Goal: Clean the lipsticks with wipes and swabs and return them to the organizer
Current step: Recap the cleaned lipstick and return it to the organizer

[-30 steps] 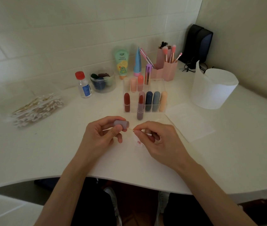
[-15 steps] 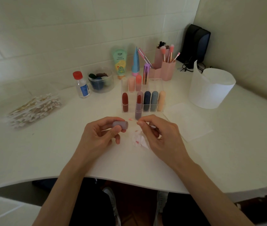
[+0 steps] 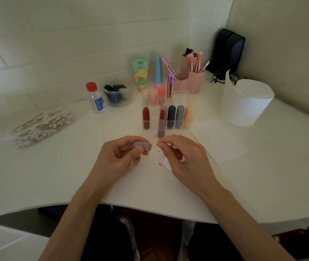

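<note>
Holding a mauve lipstick cap (image 3: 142,145) sideways, the left hand (image 3: 117,159) pinches it between thumb and fingers, its open end facing the right hand (image 3: 184,159). That hand's grip is pressed together on a thin cotton swab (image 3: 172,147), fingertips just beside the cap's mouth. The uncapped lipstick (image 3: 161,125) stands upright on the white surface (image 3: 55,176), just in front of the clear organizer (image 3: 186,102) and beyond both hands. A stained wipe (image 3: 161,162) lies in front of the organizer, between and beneath the hands. 7 capped lipsticks fill organizer slots.
</note>
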The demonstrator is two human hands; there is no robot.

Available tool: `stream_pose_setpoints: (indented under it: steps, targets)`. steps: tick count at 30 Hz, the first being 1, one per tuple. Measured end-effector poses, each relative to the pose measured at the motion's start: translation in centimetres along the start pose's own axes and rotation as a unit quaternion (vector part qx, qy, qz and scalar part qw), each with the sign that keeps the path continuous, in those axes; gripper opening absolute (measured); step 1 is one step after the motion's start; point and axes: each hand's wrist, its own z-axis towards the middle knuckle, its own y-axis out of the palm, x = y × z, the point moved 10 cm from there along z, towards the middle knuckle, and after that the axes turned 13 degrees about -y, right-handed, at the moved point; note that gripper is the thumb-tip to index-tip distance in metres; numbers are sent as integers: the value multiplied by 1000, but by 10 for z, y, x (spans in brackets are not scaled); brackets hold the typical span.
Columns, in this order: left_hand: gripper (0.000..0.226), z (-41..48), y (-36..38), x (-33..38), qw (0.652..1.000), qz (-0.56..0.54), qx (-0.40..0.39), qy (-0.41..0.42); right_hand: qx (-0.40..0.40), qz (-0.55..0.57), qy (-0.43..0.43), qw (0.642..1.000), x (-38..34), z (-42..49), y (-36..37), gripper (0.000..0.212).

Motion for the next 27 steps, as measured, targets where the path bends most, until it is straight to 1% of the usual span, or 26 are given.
stream_pose_setpoints:
  steps: [5,10,15,18,21,24,27]
  targets:
    - [17,0,-1,1,1000,-8,4,-3,-21,-20,20,999,2,1,4,8]
    - [18,-1,-9,-8,999,-18,30,-41,-61,7,31,998,2,-1,14,7]
    - [17,-1,-13,-8,996,-45,54,-48,-76,40,32,996,3,-2,20,10]
    - [17,0,-13,-9,997,-33,62,-44,-81,57,30,995,3,-3,21,11]
    - [18,0,-9,-4,998,-5,51,-29,-72,64,29,995,3,-2,17,11]
    - [18,-1,-4,0,999,15,38,-19,-44,42,39,997,5,-2,11,12]
    - [17,-1,-7,-2,998,-9,43,-38,-1,47,83,995,18,-3,0,10]
